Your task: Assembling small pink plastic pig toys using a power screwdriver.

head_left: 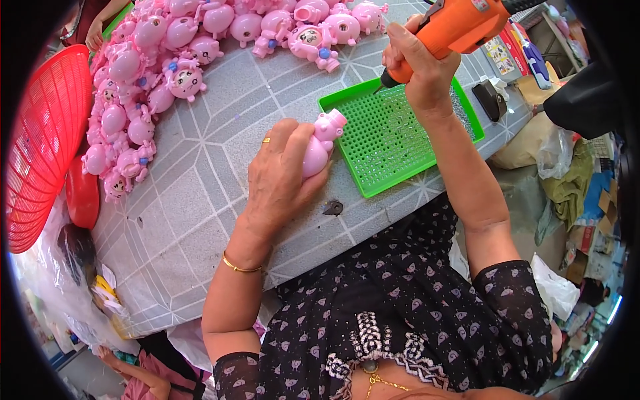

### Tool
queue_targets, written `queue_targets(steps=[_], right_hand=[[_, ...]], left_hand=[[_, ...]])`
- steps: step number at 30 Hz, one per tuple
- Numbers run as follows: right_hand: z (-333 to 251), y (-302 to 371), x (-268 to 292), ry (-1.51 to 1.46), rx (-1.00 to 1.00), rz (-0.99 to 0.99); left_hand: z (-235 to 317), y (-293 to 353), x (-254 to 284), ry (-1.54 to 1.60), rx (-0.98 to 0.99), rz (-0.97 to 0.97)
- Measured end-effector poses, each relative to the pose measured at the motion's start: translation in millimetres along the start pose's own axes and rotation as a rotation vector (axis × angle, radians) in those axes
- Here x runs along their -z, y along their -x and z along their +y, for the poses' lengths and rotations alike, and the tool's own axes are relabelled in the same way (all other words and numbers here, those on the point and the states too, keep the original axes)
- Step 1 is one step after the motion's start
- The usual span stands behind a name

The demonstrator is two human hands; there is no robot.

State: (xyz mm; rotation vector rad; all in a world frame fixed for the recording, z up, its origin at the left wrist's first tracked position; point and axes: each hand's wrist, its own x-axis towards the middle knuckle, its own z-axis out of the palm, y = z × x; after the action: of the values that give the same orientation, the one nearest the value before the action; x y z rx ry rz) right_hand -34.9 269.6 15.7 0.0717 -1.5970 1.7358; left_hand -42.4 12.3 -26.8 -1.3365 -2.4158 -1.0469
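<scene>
My left hand [280, 177] wraps around a pink plastic pig-shaped toy [319, 143], pressing it down on the grey table with pale geometric lines [200, 193]; the toy's snout end pokes out past my fingers, just touching the near left edge of the flat green plastic tray with a grid of small holes [393, 137]. Gold ring on that hand, thin gold bangle [240, 268] at the wrist. My right hand [420, 70] is clenched around the grip of an orange powered screwdriver [450, 30], held over the far edge of the green tray; its dark tip [385, 81] points down toward the tray's far left corner, apart from the toy. A small dark bit of hardware [333, 209] lies on the table just near of the tray's near left corner. Far left of the tray, a heap of matching pink pig toys [167, 60] curves along the table's edge. Beyond that heap, at the table's left rim, a red plastic mesh basket [43, 143]. Right of the tray, a small black object [490, 100]; I cannot tell what it is.
</scene>
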Motion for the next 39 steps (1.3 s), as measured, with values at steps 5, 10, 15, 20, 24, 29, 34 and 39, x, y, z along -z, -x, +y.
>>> queue_targets(steps=[5, 10, 15, 20, 24, 29, 34, 39], right_hand=[[-5, -1, 3, -0.131, -0.024, 0.001], [-11, -5, 11, -0.19, 0.003, -0.005], [-13, -2, 8, -0.197, -0.008, 0.024], [-12, -2, 9, -0.214, -0.003, 0.022], [-9, -1, 11, -0.214, 0.007, 0.003], [-7, 0, 10, -0.192, 0.009, 0.025], [-12, -1, 12, -0.24, -0.043, 0.012], [-35, 5, -15, -0.172, 0.002, 0.045]], left_hand=[[-1, 0, 2, -0.003, -0.035, 0.004], [1, -2, 4, -0.064, -0.073, 0.023], [0, -1, 1, -0.05, -0.043, 0.046], [12, 4, 3, -0.024, 0.111, 0.035], [26, 4, 10, -0.002, 0.196, 0.04], [25, 20, 10, 0.323, 0.397, 0.098], [7, 7, 34, -0.101, -0.102, 0.215], [5, 11, 33, 0.104, -0.058, -0.067]])
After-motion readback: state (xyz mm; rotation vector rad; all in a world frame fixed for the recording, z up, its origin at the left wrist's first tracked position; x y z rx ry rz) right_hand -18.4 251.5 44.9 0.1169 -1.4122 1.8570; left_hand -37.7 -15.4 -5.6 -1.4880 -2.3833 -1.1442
